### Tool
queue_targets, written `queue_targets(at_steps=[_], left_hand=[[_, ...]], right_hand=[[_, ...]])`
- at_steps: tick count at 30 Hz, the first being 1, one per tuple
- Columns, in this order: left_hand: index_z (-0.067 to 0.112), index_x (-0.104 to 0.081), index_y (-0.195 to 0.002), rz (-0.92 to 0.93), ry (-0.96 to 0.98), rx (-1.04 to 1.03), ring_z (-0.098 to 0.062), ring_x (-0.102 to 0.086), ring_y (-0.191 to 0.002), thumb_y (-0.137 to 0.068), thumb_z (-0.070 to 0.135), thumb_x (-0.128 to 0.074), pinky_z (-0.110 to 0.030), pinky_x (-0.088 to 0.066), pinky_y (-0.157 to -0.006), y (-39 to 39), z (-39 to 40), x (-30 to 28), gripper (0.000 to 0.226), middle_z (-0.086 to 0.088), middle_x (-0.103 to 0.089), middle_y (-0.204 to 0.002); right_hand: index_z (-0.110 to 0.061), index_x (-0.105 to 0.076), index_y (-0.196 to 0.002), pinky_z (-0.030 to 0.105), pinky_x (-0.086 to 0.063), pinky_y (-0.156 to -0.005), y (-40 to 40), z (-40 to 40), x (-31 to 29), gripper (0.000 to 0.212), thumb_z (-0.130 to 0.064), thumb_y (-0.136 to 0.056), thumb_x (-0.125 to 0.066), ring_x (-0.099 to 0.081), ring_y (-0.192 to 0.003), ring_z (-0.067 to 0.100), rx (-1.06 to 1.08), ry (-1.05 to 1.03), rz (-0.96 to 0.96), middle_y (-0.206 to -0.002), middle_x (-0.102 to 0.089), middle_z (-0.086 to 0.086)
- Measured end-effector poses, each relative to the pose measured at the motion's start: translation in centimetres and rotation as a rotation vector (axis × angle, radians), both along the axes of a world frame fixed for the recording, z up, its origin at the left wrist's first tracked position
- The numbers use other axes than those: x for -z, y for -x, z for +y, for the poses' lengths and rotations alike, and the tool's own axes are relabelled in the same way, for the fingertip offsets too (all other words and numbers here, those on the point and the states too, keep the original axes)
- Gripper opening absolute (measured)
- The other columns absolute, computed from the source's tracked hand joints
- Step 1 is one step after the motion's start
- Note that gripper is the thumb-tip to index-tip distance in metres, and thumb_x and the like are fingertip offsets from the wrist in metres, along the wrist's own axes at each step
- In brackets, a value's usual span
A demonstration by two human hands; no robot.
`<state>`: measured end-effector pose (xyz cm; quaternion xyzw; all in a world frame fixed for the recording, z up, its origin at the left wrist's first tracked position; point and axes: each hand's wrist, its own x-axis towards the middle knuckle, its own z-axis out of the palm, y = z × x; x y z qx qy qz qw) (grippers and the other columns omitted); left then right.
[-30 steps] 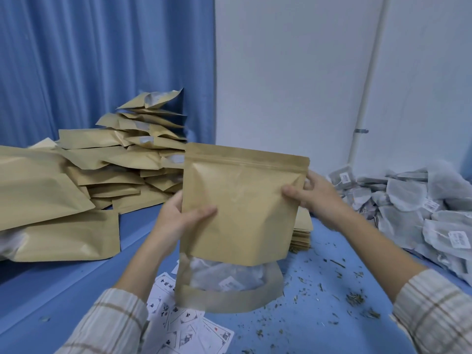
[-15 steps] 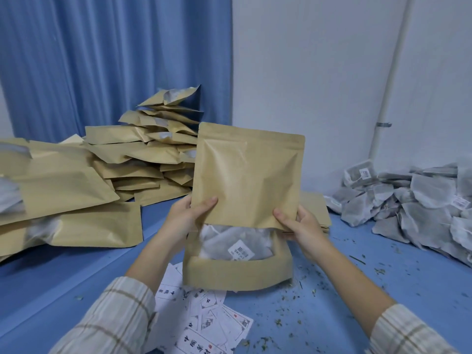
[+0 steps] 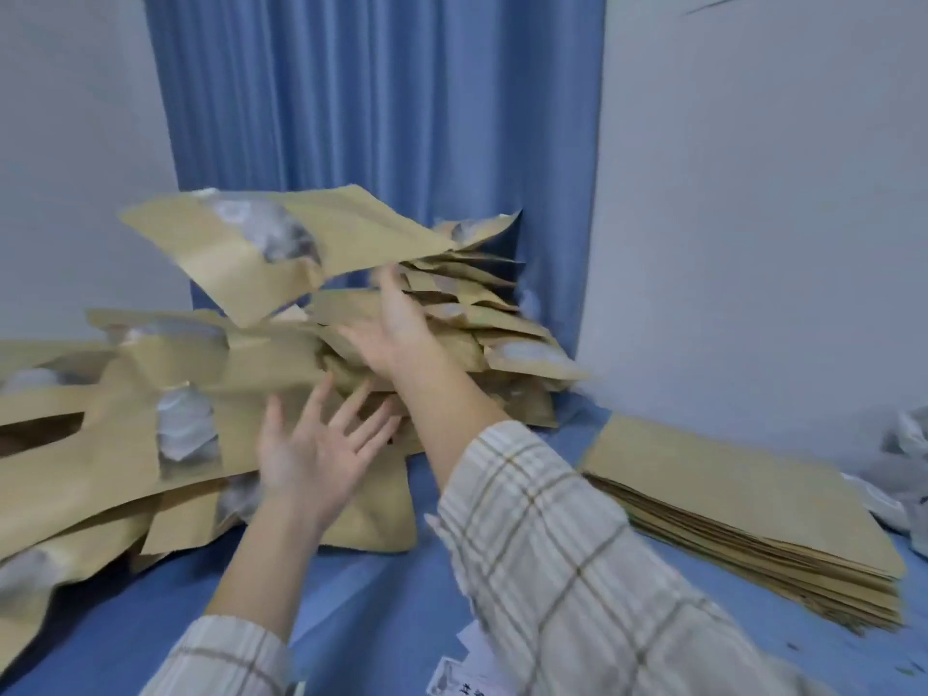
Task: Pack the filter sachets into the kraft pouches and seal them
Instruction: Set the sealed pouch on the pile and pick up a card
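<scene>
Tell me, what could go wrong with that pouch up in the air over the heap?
The pouch is above the heap of filled pouches, with both the right hand and left hand open, so it may land badly and slide off. The heap looks loose and leans toward the curtain; another pouch could topple it toward the flat stack of empty pouches.

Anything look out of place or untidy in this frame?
Yes. A filled kraft pouch is in mid-air, tilted, above the heap of filled pouches, which lies sprawled and crooked. Both the left hand and right hand are open. The empty pouch stack lies neat.
</scene>
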<state>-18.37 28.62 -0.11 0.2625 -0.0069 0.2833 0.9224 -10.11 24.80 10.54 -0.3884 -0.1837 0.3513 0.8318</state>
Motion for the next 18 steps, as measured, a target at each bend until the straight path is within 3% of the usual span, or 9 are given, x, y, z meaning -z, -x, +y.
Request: queue_targets(at_steps=[3, 6, 8, 10, 12, 15, 17, 18], left_hand=[[0.013, -0.047, -0.134, 0.106, -0.122, -0.028, -0.033, -0.067, -0.100, -0.091, 0.055, -0.044, -0.044, -0.053, -0.075, -0.4, 1.3, -1.2, 0.059, -0.015, -0.065, -0.118], [0.007, -0.049, -0.124, 0.220, -0.169, -0.010, -0.029, -0.061, -0.107, -0.096, 0.043, -0.042, -0.038, -0.050, -0.078, -1.3, 0.8, -1.0, 0.046, -0.014, -0.059, -0.124], [0.008, -0.052, -0.115, 0.303, -0.197, 0.015, -0.025, -0.061, -0.093, -0.099, 0.037, -0.041, -0.035, -0.052, -0.074, -2.4, -0.3, -0.1, 0.035, -0.014, -0.059, -0.113], [0.010, -0.056, -0.103, 0.353, -0.217, 0.041, -0.022, -0.063, -0.077, -0.100, 0.032, -0.041, -0.033, -0.057, -0.065, -3.7, -2.0, 1.0, 0.027, -0.009, -0.063, -0.095], [0.014, -0.058, -0.095, 0.384, -0.249, 0.075, -0.022, -0.065, -0.067, -0.101, 0.029, -0.040, -0.033, -0.057, -0.060, -5.3, -4.2, 2.0, 0.024, -0.005, -0.062, -0.079], [0.015, -0.058, -0.088, 0.434, -0.302, 0.166, -0.025, -0.063, -0.073, -0.100, 0.028, -0.041, -0.035, -0.057, -0.060, -8.2, -8.4, 3.2, 0.025, -0.002, -0.057, -0.076], [0.012, -0.059, -0.086, 0.460, -0.318, 0.230, -0.025, -0.062, -0.078, -0.100, 0.025, -0.042, -0.033, -0.056, -0.057, -10.1, -11.7, 3.7, 0.025, -0.005, -0.057, -0.079], [0.010, -0.059, -0.085, 0.467, -0.322, 0.264, -0.023, -0.062, -0.072, -0.100, 0.022, -0.042, -0.030, -0.056, -0.053, -10.9, -13.3, 4.1, 0.025, -0.006, -0.059, -0.076]], right_hand=[[-0.011, -0.030, -0.142, 0.051, -0.037, -0.100, 1.7, 3.2, 1.0, 0.071, -0.058, -0.090, -0.043, -0.039, -0.130, 0.035, -0.148, 0.059, 0.061, -0.145, -0.036, 0.016], [-0.005, -0.035, -0.138, 0.034, -0.050, -0.064, 1.0, 2.4, 4.5, 0.067, -0.050, -0.090, -0.050, -0.056, -0.103, 0.031, -0.083, 0.071, 0.133, -0.135, -0.045, 0.017], [-0.008, -0.035, -0.139, 0.030, -0.046, -0.057, -0.4, 0.8, 6.4, 0.065, -0.048, -0.090, -0.052, -0.057, -0.095, 0.029, -0.042, 0.130, 0.123, -0.132, -0.048, 0.018], [-0.007, -0.036, -0.139, 0.028, -0.046, -0.059, -2.3, -1.4, 7.9, 0.062, -0.044, -0.092, -0.052, -0.057, -0.107, 0.027, 0.024, 0.219, 0.071, -0.134, -0.048, 0.017], [-0.004, -0.045, -0.131, 0.024, -0.048, -0.060, -4.1, -4.2, 9.3, 0.047, -0.033, -0.095, -0.051, -0.060, -0.106, 0.025, 0.122, 0.254, -0.008, -0.125, -0.054, 0.013], [-0.012, -0.059, -0.103, 0.024, -0.050, -0.060, -6.5, -9.2, 11.6, 0.016, -0.022, -0.094, -0.051, -0.061, -0.066, 0.016, 0.297, 0.373, -0.190, -0.084, -0.063, 0.005], [-0.016, -0.064, -0.092, 0.026, -0.050, -0.066, -8.3, -13.0, 13.2, 0.016, -0.024, -0.092, -0.051, -0.061, -0.067, 0.016, 0.443, 0.636, -0.462, -0.073, -0.063, -0.002], [-0.017, -0.066, -0.093, 0.025, -0.047, -0.069, -9.1, -14.9, 13.9, 0.018, -0.025, -0.092, -0.050, -0.062, -0.073, 0.015, 0.508, 0.763, -0.611, -0.074, -0.064, -0.004]])
